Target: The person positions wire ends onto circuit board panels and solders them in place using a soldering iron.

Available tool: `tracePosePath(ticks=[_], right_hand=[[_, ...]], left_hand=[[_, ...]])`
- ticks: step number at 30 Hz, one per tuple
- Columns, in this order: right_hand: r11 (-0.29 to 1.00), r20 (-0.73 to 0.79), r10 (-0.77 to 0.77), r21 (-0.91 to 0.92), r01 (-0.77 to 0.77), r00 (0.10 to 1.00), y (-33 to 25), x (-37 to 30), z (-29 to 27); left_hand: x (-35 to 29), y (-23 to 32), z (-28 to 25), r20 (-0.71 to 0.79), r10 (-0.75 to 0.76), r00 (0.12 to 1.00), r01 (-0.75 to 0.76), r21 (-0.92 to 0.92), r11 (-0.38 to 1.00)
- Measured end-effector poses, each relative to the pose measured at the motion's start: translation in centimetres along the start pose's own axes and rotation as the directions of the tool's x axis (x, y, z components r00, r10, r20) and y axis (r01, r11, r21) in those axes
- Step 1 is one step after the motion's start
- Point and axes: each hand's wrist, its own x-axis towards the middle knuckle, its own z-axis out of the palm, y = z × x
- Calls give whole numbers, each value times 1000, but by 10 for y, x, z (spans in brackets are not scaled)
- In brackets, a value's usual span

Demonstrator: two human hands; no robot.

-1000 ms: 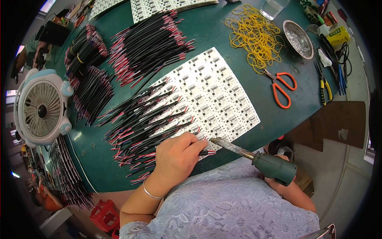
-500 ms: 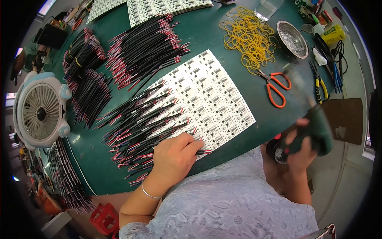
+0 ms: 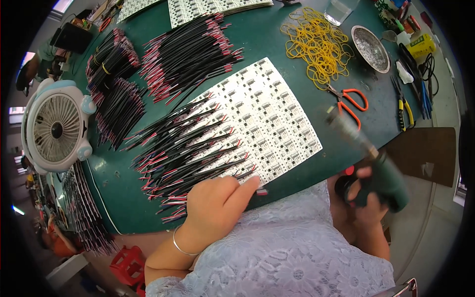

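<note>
My left hand (image 3: 215,203) is closed on a thin wire (image 3: 262,192) at the near edge of a white circuit board panel (image 3: 269,119). Its thumb points to the right and the wire's end sticks out past it. Rows of black wires with red and white tips (image 3: 198,143) lie over the panel's left part. In my right hand (image 3: 368,205) is a dark green pistol-shaped soldering gun (image 3: 388,183), blurred by motion. Its metal tip points up and left, above the table between the panel and some orange-handled scissors (image 3: 354,99).
Bundles of black wires (image 3: 190,57) lie at the far left, near a white-and-blue fan (image 3: 57,128). Yellow rubber bands (image 3: 316,47), a metal bowl (image 3: 371,49) and yellow-handled pliers (image 3: 403,106) lie to the far right. More board panels (image 3: 213,9) are stacked at the back.
The soldering gun has swung left and nearer to the panel. My left thumb has stretched further right along the panel's near edge. The whole view has shifted slightly.
</note>
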Motion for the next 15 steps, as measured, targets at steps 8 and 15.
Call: tracePosePath(ticks=[8, 15], right_hand=[[868, 283, 453, -357, -345, 845, -3, -42, -5], [841, 547, 174, -516, 166, 819, -10, -15, 11]], left_hand=[[-8, 8, 17, 94, -215, 972, 223, -87, 971], [-12, 4, 18, 88, -83, 993, 76, 77, 994]])
